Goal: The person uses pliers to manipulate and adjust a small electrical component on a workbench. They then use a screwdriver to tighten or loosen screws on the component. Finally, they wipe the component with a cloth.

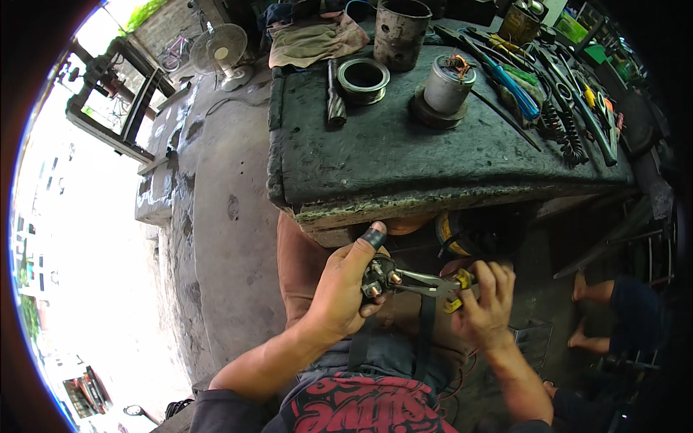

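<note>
My left hand (346, 281), with dark tape on its thumb, grips a small dark metal part (377, 278) with copper-coloured studs and nuts, held over my lap below the workbench edge. My right hand (485, 299) is closed on pliers (429, 284) with yellow handles, their long metal jaws reaching to the studs on that part. The fingertips of my left hand are partly hidden behind the part.
The dark workbench (332, 166) holds a cloth (310, 47), a rod (336, 94), a ring (363, 78), a metal cylinder (401, 36), a silver part (446, 92) and several tools (534, 79). Left stand a fan (220, 52) and metal frame (133, 101). Another person's bare legs (595, 289) show right.
</note>
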`<state>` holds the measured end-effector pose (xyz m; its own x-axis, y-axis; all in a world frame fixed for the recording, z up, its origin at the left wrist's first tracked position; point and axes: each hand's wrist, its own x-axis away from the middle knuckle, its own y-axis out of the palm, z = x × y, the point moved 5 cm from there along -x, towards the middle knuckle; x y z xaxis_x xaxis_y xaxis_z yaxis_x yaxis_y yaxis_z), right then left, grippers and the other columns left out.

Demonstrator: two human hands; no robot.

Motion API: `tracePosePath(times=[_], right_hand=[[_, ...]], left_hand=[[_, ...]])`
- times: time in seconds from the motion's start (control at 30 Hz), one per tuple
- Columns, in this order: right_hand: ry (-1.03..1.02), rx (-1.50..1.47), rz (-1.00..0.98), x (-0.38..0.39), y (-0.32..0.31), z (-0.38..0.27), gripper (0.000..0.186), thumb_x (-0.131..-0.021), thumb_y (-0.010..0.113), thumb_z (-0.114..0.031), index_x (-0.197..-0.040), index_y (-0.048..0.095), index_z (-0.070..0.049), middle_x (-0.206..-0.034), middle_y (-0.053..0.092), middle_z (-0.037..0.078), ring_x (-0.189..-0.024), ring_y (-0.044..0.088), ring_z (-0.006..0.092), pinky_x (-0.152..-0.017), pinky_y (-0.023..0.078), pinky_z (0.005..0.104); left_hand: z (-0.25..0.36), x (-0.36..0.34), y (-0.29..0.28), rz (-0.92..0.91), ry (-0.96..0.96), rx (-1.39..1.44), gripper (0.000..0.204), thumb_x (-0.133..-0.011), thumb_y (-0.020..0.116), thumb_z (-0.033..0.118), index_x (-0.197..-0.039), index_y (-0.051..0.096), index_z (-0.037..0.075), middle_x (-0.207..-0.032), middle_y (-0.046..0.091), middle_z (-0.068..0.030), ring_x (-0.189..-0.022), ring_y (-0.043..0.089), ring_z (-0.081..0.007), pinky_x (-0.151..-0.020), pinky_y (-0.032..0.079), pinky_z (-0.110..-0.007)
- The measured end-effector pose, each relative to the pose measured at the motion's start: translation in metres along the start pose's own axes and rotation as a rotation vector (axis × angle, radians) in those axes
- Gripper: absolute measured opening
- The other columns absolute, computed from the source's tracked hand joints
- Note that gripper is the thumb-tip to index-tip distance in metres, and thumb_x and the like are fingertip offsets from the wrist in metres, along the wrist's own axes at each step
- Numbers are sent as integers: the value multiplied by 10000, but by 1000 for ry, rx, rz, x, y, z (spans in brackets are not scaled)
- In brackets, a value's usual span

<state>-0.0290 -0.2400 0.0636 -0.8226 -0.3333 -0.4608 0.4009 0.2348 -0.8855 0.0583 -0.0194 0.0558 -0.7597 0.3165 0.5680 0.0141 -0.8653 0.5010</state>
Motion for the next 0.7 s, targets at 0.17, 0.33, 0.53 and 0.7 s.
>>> tracePosePath(times=[0.17,0.33,0.53,0.7], right_hand=[[387,-289,53,18,42,-73,410,-717,861,-92,-1078,675,-38,-1379,521,256,-1200,551,475,-995,445,567],[348,-106,-8,26,36,-47,414,-817,811,-180,-1207,720,-77,-1395,551,181,-1300,524,410,-1077,422,612],[56,134,-6,2,1,-6,449,-869,754,-168,-1315,727,-128,-1407,546,130,-1317,529,351,-1093,432,615],[-50,150,-18,-2,1,9,443,-843,730,-138,-1286,739,-131,-1389,550,117,-1291,541,339,-1052,438,614]], left_hand=[[-7,-9,2,145,271,101,520,-1108,607,502,-900,664,29,-715,676,-108,-452,559,-145,-334,352,-231],[-9,-10,-11,93,98,117,537,-1119,574,526,-929,650,29,-727,687,-127,-459,575,-148,-338,349,-226],[-7,-9,-6,-42,-5,-40,650,-1129,484,614,-904,636,23,-677,646,-114,-432,536,-144,-310,311,-234],[-7,-3,-7,-46,-69,-92,677,-1117,496,633,-864,633,20,-656,624,-95,-411,496,-128,-306,304,-239]])
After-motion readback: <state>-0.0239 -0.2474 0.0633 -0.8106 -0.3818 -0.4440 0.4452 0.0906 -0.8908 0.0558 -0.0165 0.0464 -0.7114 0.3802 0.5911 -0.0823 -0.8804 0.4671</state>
